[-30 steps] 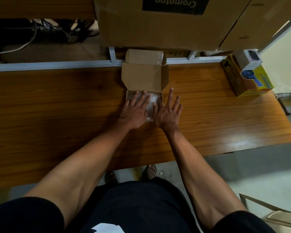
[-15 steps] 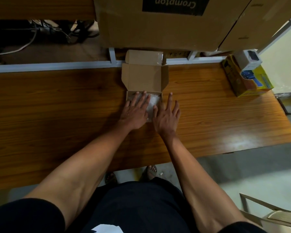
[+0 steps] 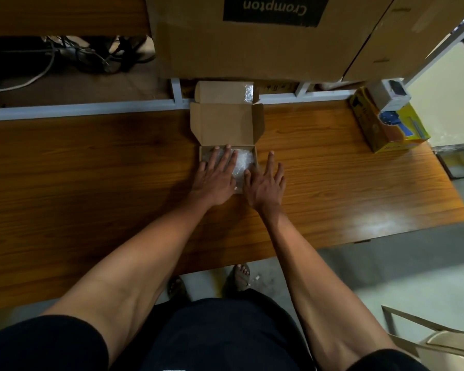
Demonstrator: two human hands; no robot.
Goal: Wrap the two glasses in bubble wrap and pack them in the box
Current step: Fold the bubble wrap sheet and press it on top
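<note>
In the head view, at frame centre, our left hand (image 3: 214, 180) presses flat, fingers spread, on the bubble-wrapped bundle (image 3: 243, 162) inside the small cardboard box (image 3: 227, 124). Our right hand (image 3: 265, 184), fingers spread, has slid off the wrap toward the table (image 3: 91, 183) beside it, so packing looks nearly finished; the lid is not yet closed.

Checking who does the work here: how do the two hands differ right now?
The left hand lies flat on the bubble wrap inside the box, fingers straight and reaching toward its far wall. The right hand sits beside the box, fingers spread over the table, only its thumb at the wrap's edge. Both are open, palms down, holding nothing.
</note>
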